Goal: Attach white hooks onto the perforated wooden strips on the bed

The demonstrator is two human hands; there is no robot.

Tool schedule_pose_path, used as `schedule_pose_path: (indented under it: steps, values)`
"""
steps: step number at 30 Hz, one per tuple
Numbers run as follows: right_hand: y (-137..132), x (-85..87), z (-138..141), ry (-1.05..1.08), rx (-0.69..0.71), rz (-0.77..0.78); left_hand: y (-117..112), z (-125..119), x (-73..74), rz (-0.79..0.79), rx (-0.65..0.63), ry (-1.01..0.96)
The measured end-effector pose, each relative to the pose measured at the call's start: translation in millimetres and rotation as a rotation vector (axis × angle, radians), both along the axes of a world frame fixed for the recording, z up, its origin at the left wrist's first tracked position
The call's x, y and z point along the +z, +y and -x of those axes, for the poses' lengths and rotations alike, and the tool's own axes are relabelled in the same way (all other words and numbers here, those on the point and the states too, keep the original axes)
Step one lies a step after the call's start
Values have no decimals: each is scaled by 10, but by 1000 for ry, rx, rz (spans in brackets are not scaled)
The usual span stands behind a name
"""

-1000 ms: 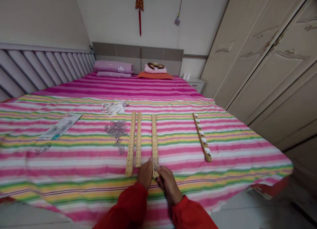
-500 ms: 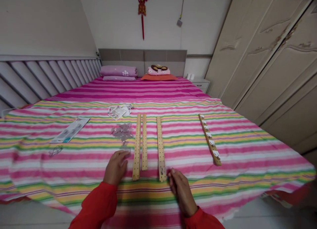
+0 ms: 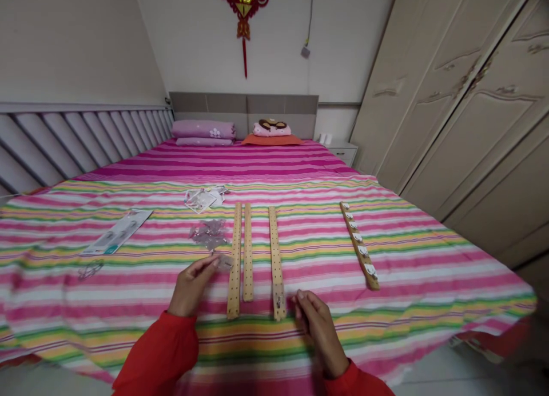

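My left hand [image 3: 193, 284] pinches a small clear plastic packet [image 3: 224, 263] by its edge, just left of a wooden strip with holes [image 3: 235, 253]. A second, shorter holed strip [image 3: 247, 253] lies close beside it. Farther right, a third holed strip [image 3: 274, 247] carries another clear packet [image 3: 278, 296] with a small dark item inside, on its near end. My right hand [image 3: 316, 322] hovers just right of that end, loosely curled and apparently holding nothing. Beyond my left hand lies a pile of similar clear packets [image 3: 210, 233].
At the right lies a wooden strip with several white-backed hooks [image 3: 359, 242]. On the left are a flat package [image 3: 118, 232] and thin wire-like pieces [image 3: 91, 268]. White cards or tags [image 3: 206, 198] lie behind the packets. Everything rests on a striped bedspread [image 3: 412, 270].
My left hand has lifted a clear packet away from near the pile and brought it toward the left strip. My right hand stays nearly in place. The view has tilted up slightly.
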State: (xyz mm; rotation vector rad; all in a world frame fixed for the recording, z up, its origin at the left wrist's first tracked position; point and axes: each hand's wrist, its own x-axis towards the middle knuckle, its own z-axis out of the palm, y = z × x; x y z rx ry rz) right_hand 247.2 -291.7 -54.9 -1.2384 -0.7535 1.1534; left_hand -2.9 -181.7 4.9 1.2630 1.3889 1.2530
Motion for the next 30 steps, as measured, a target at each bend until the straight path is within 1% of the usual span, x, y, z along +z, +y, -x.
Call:
schedule_pose_path:
  steps: [2, 4, 8, 12, 15, 17, 19, 22, 26, 28, 30]
  values:
    - [30, 76, 21, -19, 29, -46, -57, -84, 73, 81, -10, -126]
    - [65, 152, 47, -20, 67, -79, -100, -180, 106, 155, -61, -193]
    - [163, 282, 99, -2, 106, -111, -138, -401, 101, 256, -222, -192]
    - [293, 351, 109, 45, 125, -89, -127, -656, 128, 245, -358, -116]
    - [384, 355, 73, 56, 136, -80, -82, -837, 169, 205, -421, -69]
    - [433, 344, 41, 58, 121, -95, -29, -938, 167, 177, -451, -50]
    - [475, 325, 13, 75, 95, -101, 40, -1022, 123, 149, -474, -41]
    - [537, 280, -11, 109, 49, -97, 152, -1116, -4, 136, -478, -49]
    - [621, 174, -17, 117, 10, -78, 258, -1189, -202, 121, -398, -40]
    - [655, 105, -16, 104, -5, -59, 285, -1209, -283, 92, -353, 1]
    - [680, 39, -13, 87, -20, -39, 303, -1222, -346, 65, -341, 48]
